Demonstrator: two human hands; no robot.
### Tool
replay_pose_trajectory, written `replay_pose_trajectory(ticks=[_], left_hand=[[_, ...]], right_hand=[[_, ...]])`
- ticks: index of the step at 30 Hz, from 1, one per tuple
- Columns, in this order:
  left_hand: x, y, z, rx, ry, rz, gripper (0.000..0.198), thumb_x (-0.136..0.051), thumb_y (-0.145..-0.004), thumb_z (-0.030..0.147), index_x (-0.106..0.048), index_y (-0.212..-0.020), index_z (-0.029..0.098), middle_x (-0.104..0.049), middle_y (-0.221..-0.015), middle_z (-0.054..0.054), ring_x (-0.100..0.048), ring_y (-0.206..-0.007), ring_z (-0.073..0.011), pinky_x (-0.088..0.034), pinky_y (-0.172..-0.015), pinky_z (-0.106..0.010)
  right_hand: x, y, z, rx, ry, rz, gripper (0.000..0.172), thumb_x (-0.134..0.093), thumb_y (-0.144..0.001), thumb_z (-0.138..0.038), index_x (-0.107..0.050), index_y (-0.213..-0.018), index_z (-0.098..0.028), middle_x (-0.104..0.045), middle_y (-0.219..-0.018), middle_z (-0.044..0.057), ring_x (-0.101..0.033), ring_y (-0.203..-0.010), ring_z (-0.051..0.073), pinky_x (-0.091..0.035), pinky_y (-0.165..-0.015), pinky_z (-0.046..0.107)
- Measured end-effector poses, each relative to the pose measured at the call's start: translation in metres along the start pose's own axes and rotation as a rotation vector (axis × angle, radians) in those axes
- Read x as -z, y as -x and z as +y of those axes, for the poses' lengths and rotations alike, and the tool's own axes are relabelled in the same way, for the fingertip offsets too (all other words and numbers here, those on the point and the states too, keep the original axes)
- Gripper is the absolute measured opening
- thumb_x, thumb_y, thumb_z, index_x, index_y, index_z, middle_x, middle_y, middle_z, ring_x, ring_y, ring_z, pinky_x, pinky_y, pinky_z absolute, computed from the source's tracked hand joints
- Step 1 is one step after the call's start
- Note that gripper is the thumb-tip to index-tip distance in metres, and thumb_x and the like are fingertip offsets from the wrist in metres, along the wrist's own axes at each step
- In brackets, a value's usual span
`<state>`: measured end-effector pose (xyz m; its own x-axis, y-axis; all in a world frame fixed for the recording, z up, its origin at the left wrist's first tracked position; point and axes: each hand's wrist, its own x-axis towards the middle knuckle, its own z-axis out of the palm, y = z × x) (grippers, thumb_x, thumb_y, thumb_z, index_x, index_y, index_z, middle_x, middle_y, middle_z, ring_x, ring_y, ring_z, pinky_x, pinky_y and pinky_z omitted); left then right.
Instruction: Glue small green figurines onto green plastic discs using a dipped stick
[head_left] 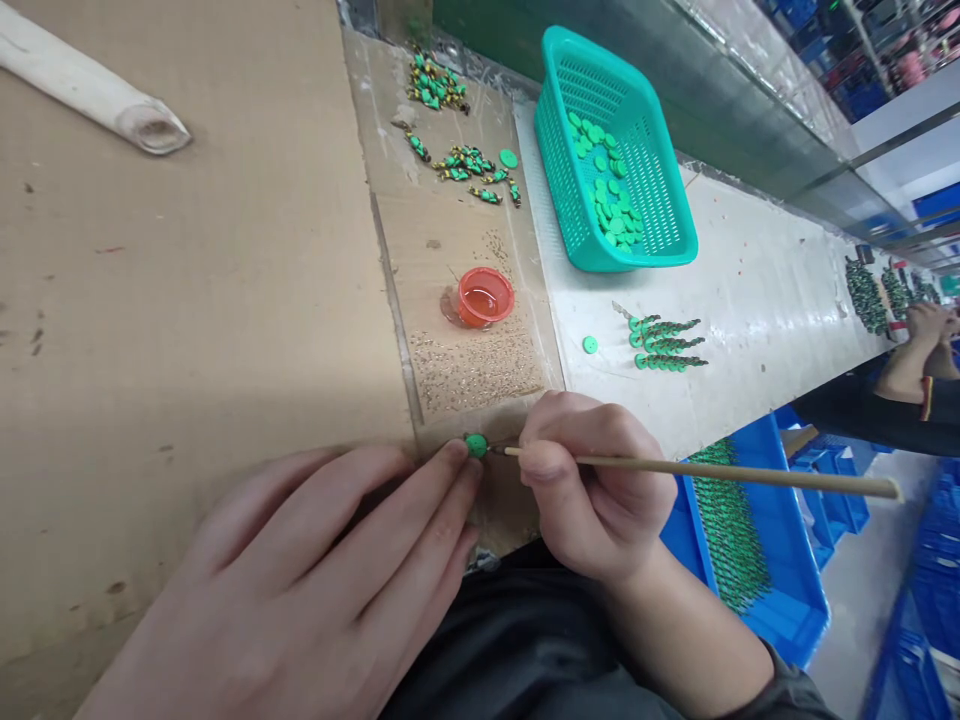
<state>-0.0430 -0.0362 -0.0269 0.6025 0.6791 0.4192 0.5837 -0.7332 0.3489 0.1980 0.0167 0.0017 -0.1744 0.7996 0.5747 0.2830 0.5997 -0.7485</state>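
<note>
Near the front edge of the cardboard-covered table, my left hand [330,570] holds a small green piece [476,445] between its fingertips. My right hand [600,480] is closed round a long thin wooden stick [735,473], whose dark tip touches or nearly touches the green piece. Just beyond the hands, many tiny brown specks [472,375] lie scattered on the cardboard. Behind them stands a small red cup [486,297] with liquid in it. Small green, black and yellow figures [465,163] lie in groups farther back.
A teal basket [667,190] holds green discs. Right of centre lie a green disc [590,345] and a row of green discs with dark twisted parts [667,343]. A blue bin [806,600] stands at the lower right. A pale tube [90,85] lies upper left. Another person's hands [930,325] show far right.
</note>
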Motion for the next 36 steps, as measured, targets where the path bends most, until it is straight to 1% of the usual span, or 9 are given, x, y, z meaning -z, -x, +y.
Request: replay_pose_trajectory(ticks=[10, 13, 16, 19, 22, 24, 27, 31, 36], left_hand=[[-0.001, -0.005, -0.003, 0.028, 0.005, 0.036, 0.039, -0.072, -0.110, 0.029, -0.079, -0.148, 0.034, -0.079, -0.161, -0.003, -0.078, -0.134, -0.0359, -0.061, -0.110, -0.061], [-0.002, -0.010, -0.003, 0.059, 0.006, 0.059, 0.049, -0.075, -0.109, 0.029, -0.075, -0.158, 0.036, -0.083, -0.153, -0.003, -0.079, -0.128, -0.0346, -0.061, -0.107, -0.058], [0.002, -0.021, -0.003, 0.038, -0.049, 0.092, 0.037, -0.072, -0.114, 0.026, -0.078, -0.150, 0.027, -0.088, -0.140, -0.003, -0.078, -0.117, -0.0308, -0.057, -0.100, -0.053], [0.008, -0.034, -0.002, -0.016, -0.088, 0.095, 0.027, -0.068, -0.116, 0.022, -0.078, -0.141, 0.021, -0.089, -0.133, -0.003, -0.075, -0.111, -0.0282, -0.054, -0.097, -0.049], [0.014, -0.041, -0.001, -0.051, -0.091, 0.092, 0.027, -0.070, -0.115, 0.021, -0.079, -0.140, 0.021, -0.090, -0.131, -0.003, -0.074, -0.109, -0.0276, -0.053, -0.096, -0.048], [0.017, -0.043, 0.000, -0.088, -0.072, 0.087, 0.025, -0.071, -0.115, 0.022, -0.080, -0.139, 0.020, -0.090, -0.131, -0.003, -0.074, -0.110, -0.0271, -0.053, -0.097, -0.047], [0.019, -0.044, -0.001, -0.146, -0.021, 0.067, 0.022, -0.068, -0.116, 0.020, -0.082, -0.134, 0.020, -0.090, -0.127, -0.004, -0.074, -0.114, -0.0258, -0.052, -0.102, -0.045], [0.020, -0.046, 0.002, -0.124, -0.023, 0.051, 0.021, -0.069, -0.114, 0.019, -0.084, -0.129, 0.022, -0.089, -0.123, -0.006, -0.072, -0.114, -0.0261, -0.050, -0.104, -0.045], [0.021, -0.038, 0.019, -0.056, -0.119, 0.022, 0.011, -0.078, -0.110, 0.029, -0.083, -0.119, 0.025, -0.084, -0.111, -0.004, -0.070, -0.110, -0.0230, -0.052, -0.101, -0.043]], right_hand=[[0.001, 0.000, -0.005, -0.138, -0.037, 0.108, 0.025, -0.069, -0.121, -0.030, -0.061, -0.098, -0.027, -0.059, -0.073, -0.007, -0.059, -0.058, 0.012, -0.057, -0.058, 0.027], [0.003, -0.004, -0.001, -0.134, -0.094, 0.252, 0.029, -0.066, -0.123, -0.033, -0.057, -0.097, -0.028, -0.052, -0.068, -0.009, -0.052, -0.053, 0.011, -0.051, -0.053, 0.025], [0.011, -0.008, 0.004, -0.156, -0.233, 0.396, 0.032, -0.061, -0.126, -0.033, -0.051, -0.095, -0.030, -0.042, -0.065, -0.012, -0.042, -0.049, 0.010, -0.041, -0.048, 0.021], [0.022, -0.002, 0.001, -0.207, -0.301, 0.407, 0.028, -0.057, -0.128, -0.036, -0.056, -0.100, -0.030, -0.039, -0.063, -0.013, -0.036, -0.045, 0.010, -0.034, -0.045, 0.018], [0.030, 0.012, -0.009, -0.232, -0.156, 0.282, 0.021, -0.057, -0.127, -0.035, -0.072, -0.115, -0.029, -0.061, -0.069, -0.009, -0.057, -0.049, 0.011, -0.047, -0.049, 0.021], [0.033, 0.019, -0.013, -0.176, 0.021, 0.078, 0.014, -0.065, -0.122, -0.025, -0.078, -0.120, -0.025, -0.083, -0.091, 0.001, -0.081, -0.077, 0.017, -0.068, -0.071, 0.030], [0.032, 0.020, -0.010, -0.017, 0.177, -0.197, 0.020, -0.071, -0.109, -0.008, -0.078, -0.120, -0.023, -0.092, -0.118, 0.010, -0.086, -0.110, 0.024, -0.072, -0.101, 0.044], [0.031, 0.014, -0.007, 0.025, 0.155, -0.325, 0.028, -0.070, -0.102, -0.001, -0.075, -0.117, -0.024, -0.091, -0.111, 0.007, -0.083, -0.105, 0.025, -0.072, -0.094, 0.042], [0.034, 0.022, -0.017, 0.036, 0.231, -0.321, 0.025, -0.067, -0.108, -0.004, -0.077, -0.117, -0.026, -0.087, -0.102, 0.006, -0.084, -0.096, 0.024, -0.072, -0.085, 0.038]])
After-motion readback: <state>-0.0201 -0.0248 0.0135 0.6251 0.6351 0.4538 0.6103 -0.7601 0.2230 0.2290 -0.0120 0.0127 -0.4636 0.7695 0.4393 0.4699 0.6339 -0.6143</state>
